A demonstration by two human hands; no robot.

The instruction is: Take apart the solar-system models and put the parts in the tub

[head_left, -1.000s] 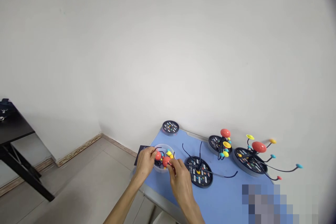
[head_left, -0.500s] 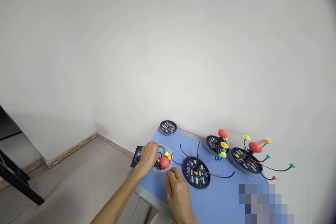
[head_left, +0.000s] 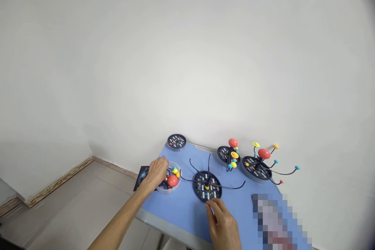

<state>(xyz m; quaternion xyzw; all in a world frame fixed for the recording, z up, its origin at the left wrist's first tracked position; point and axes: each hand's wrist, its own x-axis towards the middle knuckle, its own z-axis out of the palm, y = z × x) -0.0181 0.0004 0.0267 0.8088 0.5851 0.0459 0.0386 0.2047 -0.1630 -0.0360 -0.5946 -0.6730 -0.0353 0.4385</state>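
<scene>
My left hand is closed over the left side of a clear round tub, its fingertips hidden. Inside the tub lie a red ball, small yellow and orange balls and dark curved pieces. My right hand is in a pinch at the front edge of a round black base printed with labels. Whatever is between its fingertips is too small to make out. Several bare black curved rods spread out from the centre of this base.
Two solar system models with coloured balls, one folded and one spread, stand at the back right. Another round base sits at the back left. A dark card lies beside the tub. The blue table meets a white wall.
My right hand has moved right, from the tub's front edge to the front of the black base. My left hand stays at the tub. The whole view has shifted slightly.
</scene>
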